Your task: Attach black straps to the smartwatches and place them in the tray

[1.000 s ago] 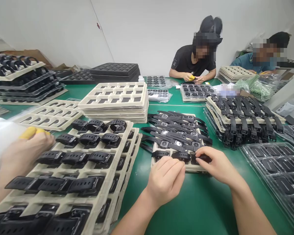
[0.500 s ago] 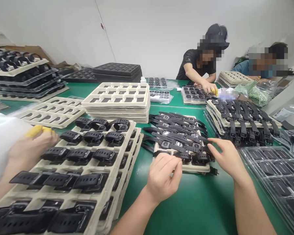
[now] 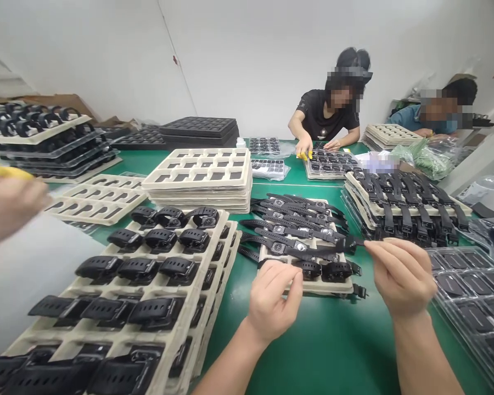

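In front of me lies a cream tray covered with black watches, their straps stretched out flat and several backs facing up. My right hand pinches the strap end of a black watch and lifts it over the tray's right side. Its strap reaches left across the other watches. My left hand is closed at the tray's front left corner, fingertips together; what is in them, if anything, is hidden. Between the two hands, front-row watches sit with their straps curled.
A stack of cream trays with curled watches stands left. Behind it are stacked trays. At right, strapped watches and clear plastic trays border the green table. Another person's hand with yellow finger covers enters at left; co-workers sit opposite.
My right hand has closed on a watch strap and moved right, lifting the watch. My left hand has stayed in place. The hand at left has risen, and a co-worker's hand has shifted left.
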A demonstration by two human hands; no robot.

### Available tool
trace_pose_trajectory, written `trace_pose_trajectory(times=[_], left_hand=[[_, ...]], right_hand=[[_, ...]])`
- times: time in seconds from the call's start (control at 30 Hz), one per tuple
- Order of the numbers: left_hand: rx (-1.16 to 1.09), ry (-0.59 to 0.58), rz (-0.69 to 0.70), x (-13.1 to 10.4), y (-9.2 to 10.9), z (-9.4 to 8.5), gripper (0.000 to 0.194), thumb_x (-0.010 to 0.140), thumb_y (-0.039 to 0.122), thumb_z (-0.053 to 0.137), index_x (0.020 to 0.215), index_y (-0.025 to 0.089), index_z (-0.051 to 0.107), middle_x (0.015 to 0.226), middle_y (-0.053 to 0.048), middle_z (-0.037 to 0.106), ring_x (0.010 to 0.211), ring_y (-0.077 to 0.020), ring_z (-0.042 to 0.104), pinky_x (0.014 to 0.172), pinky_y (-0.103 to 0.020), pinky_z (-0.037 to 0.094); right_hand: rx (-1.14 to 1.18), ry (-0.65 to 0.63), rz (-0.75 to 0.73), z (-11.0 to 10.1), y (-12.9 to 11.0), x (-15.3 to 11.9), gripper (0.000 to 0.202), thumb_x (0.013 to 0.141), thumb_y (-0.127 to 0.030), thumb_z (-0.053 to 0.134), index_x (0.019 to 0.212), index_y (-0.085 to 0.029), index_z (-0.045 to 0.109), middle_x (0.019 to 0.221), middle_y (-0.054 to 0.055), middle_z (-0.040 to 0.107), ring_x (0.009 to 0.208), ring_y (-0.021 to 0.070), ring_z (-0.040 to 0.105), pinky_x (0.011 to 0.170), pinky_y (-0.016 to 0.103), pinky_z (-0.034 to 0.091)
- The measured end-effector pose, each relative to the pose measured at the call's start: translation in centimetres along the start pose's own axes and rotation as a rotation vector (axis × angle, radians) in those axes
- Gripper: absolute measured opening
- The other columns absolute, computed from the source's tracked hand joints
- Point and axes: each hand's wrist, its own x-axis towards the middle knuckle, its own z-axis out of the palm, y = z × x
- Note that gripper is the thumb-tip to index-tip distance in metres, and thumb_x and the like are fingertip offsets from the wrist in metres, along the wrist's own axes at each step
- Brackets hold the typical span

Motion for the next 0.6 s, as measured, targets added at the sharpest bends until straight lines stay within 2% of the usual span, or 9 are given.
trace_pose_trajectory(times=[0.1, 0.17, 0.23, 0.3, 0.37, 0.4, 0.47, 0.53, 0.6], left_hand=[[-0.064, 0.09, -0.181, 0.1, -0.2, -0.6, 0.018, 0.096, 0.009, 0.055, 0.102, 0.021, 0.067, 0.091, -0.004, 0.07, 0.087, -0.0179, 0.063, 0.08, -0.031, 0.051], [-0.167, 0.081, -0.38, 0.0, -0.3, -0.8, 0.018, 0.101, 0.02, 0.052, 0.11, 0.023, 0.068, 0.102, -0.006, 0.069, 0.097, -0.0192, 0.063, 0.085, -0.031, 0.05], [-0.395, -0.075, -0.566, -0.1, -0.1, -0.7, 0.026, 0.105, 0.035, 0.049, 0.115, 0.022, 0.069, 0.112, -0.008, 0.068, 0.104, -0.0212, 0.063, 0.091, -0.033, 0.05], [-0.72, -0.314, -0.693, -0.3, 0.4, -0.2, 0.043, 0.104, 0.052, 0.044, 0.115, 0.019, 0.07, 0.112, -0.011, 0.07, 0.104, -0.0235, 0.064, 0.093, -0.036, 0.05], [-1.009, -0.498, -0.798, -0.5, 1.0, 0.4, 0.054, 0.101, 0.062, 0.044, 0.113, 0.017, 0.069, 0.098, -0.011, 0.073, 0.092, -0.0231, 0.067, 0.086, -0.036, 0.052], [-1.102, -0.525, -0.863, -0.5, 1.3, 0.6, 0.052, 0.099, 0.062, 0.048, 0.11, 0.016, 0.068, 0.088, -0.01, 0.074, 0.083, -0.0212, 0.068, 0.08, -0.034, 0.052], [-1.199, -0.455, -0.99, -0.5, 1.6, 1.0, 0.039, 0.097, 0.055, 0.059, 0.101, 0.016, 0.066, 0.072, -0.005, 0.071, 0.069, -0.0165, 0.065, 0.071, -0.028, 0.049], [-1.255, -0.253, -1.061, -0.3, 1.4, 1.0, 0.029, 0.096, 0.045, 0.067, 0.09, 0.016, 0.064, 0.064, -0.001, 0.066, 0.064, -0.0135, 0.061, 0.069, -0.026, 0.048], [-1.327, -0.022, -1.083, 0.2, 1.1, 0.7, 0.026, 0.093, 0.041, 0.071, 0.088, 0.017, 0.064, 0.065, 0.001, 0.063, 0.064, -0.0123, 0.059, 0.07, -0.026, 0.048]], right_hand=[[0.132, 0.25, 0.093, -0.3, -1.1, 0.1, 0.041, 0.078, 0.005, 0.075, 0.1, -0.029, 0.077, 0.084, 0.001, 0.075, 0.083, 0.0264, 0.072, 0.07, 0.042, 0.062], [0.311, 0.31, 0.199, -0.3, -2.3, 0.1, 0.035, 0.079, 0.002, 0.074, 0.097, -0.028, 0.075, 0.083, 0.001, 0.074, 0.083, 0.028, 0.072, 0.067, 0.044, 0.061], [0.488, 0.228, 0.245, -0.3, -3.8, 0.2, 0.03, 0.084, -0.002, 0.07, 0.1, -0.027, 0.074, 0.087, 0.003, 0.075, 0.088, 0.0294, 0.071, 0.07, 0.048, 0.061], [0.6, 0.068, 0.198, -0.1, -5.2, 0.3, 0.028, 0.088, -0.003, 0.066, 0.101, -0.026, 0.073, 0.091, 0.004, 0.076, 0.094, 0.0293, 0.07, 0.076, 0.05, 0.06], [0.643, -0.09, 0.113, 0.2, -6.4, 0.4, 0.029, 0.089, -0.002, 0.063, 0.102, -0.026, 0.073, 0.094, 0.004, 0.077, 0.096, 0.0279, 0.068, 0.08, 0.05, 0.059], [0.638, -0.138, 0.094, 0.4, -6.8, 0.3, 0.031, 0.089, -0.001, 0.063, 0.103, -0.026, 0.073, 0.096, 0.005, 0.077, 0.098, 0.0275, 0.067, 0.082, 0.049, 0.058], [0.592, -0.134, 0.145, 0.4, -7.5, 0.3, 0.035, 0.086, 0.0, 0.066, 0.107, -0.026, 0.073, 0.106, 0.007, 0.075, 0.106, 0.0283, 0.063, 0.087, 0.048, 0.056], [0.62, -0.056, 0.294, -0.1, -7.7, 0.3, 0.039, 0.084, 0.001, 0.068, 0.11, -0.028, 0.072, 0.109, 0.007, 0.07, 0.106, 0.0271, 0.061, 0.089, 0.045, 0.053], [0.886, -0.129, 0.469, -0.9, -7.6, 0.7, 0.029, 0.089, -0.007, 0.066, 0.108, -0.028, 0.071, 0.095, 0.005, 0.068, 0.091, 0.0226, 0.063, 0.081, 0.038, 0.053]])
